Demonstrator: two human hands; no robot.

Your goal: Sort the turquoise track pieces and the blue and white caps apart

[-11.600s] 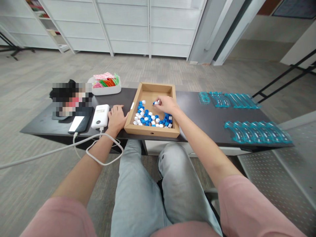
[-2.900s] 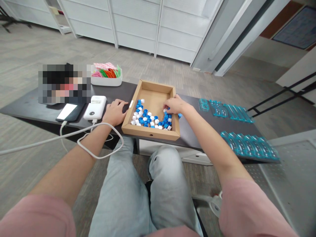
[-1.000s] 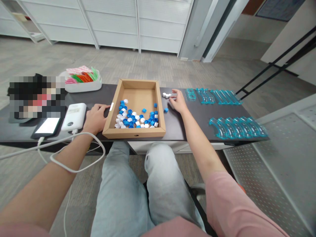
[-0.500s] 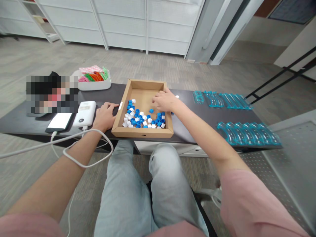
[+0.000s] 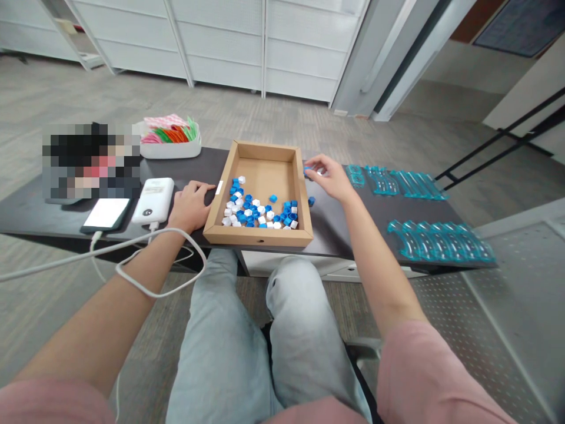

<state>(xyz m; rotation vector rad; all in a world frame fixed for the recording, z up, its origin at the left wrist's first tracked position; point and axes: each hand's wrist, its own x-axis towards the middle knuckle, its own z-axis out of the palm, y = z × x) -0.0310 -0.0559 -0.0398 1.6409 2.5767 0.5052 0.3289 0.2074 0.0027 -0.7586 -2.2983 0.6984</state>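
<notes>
A shallow cardboard box (image 5: 258, 237) holds many small blue pieces (image 5: 273, 198) and white hexagonal pieces (image 5: 248, 212), mostly gathered toward its near side. Just past the box's right wall, my right hand (image 5: 330, 178) is low over the table, its thumb and fingers closed around a small blue piece (image 5: 306, 171). A white piece shows partly beneath that hand. Another blue piece (image 5: 311, 201) lies on the table against the outside of the box. My left hand (image 5: 190, 206) rests on the table by the box's left wall, fingers stretched out, holding nothing.
Left of the box are a white power bank (image 5: 153, 201) with a cable, a lit phone (image 5: 106, 214) and a white basket (image 5: 171, 151) of colourful strips. Teal clear plastic parts (image 5: 441, 240) stand in rows on the right. A white cable loops over my left forearm.
My right hand has left the inside of the box and moved right, over its wall, to the table with a blue piece. My left hand has stayed in place.
</notes>
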